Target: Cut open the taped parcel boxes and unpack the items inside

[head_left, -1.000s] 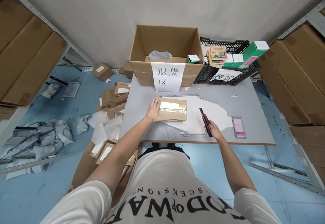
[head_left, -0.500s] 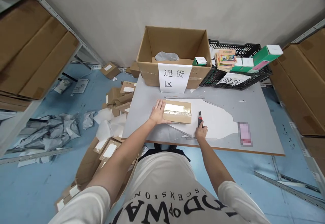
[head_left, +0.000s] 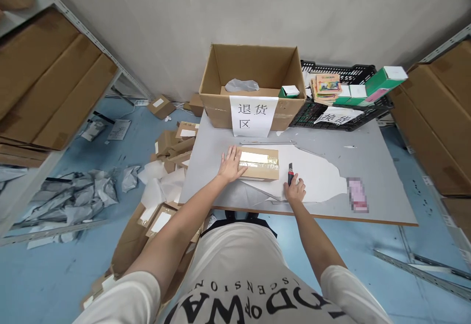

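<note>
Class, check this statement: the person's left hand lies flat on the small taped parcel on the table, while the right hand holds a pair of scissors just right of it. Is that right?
Not quite. The head view shows the right hand holding a red and black utility knife, not scissors. The rest stands: the left hand lies flat on the small taped parcel on the table.

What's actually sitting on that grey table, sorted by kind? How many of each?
Cardboard boxes: 2, the small taped box under the left hand and the big open box
Black crates: 1
Knives: 1, in the right hand
Pink blurred items: 1
Total: 5
</note>
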`<act>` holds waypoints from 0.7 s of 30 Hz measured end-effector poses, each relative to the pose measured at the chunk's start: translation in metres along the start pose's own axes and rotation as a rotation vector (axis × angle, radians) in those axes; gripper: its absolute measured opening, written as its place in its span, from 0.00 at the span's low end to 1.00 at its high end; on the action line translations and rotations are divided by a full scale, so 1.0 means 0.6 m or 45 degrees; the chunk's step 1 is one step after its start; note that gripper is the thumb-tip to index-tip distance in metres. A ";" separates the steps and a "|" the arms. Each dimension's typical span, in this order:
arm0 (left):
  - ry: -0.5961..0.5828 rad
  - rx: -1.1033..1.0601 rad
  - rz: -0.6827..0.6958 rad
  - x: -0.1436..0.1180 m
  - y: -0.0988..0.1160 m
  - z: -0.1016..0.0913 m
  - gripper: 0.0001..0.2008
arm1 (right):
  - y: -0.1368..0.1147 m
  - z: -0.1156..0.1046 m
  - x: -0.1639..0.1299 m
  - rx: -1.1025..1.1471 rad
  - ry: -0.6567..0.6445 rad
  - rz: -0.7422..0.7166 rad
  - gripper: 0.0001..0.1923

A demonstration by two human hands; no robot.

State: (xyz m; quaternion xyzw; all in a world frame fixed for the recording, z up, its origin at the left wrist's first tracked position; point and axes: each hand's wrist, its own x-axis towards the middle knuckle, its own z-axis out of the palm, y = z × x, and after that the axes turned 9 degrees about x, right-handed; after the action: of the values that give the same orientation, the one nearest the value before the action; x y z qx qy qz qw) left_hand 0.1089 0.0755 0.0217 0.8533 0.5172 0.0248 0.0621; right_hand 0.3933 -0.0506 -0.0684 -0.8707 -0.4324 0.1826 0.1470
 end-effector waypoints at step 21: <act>-0.038 -0.013 0.384 -0.100 0.032 0.020 0.37 | -0.230 -0.111 0.114 -0.299 -0.527 -1.223 0.34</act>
State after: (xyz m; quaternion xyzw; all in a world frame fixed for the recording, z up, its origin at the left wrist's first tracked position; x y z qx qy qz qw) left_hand 0.0990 0.0125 0.0135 0.9213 0.3819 0.0240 0.0697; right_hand 0.3648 0.0787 0.0351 -0.5310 -0.8197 0.2131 0.0274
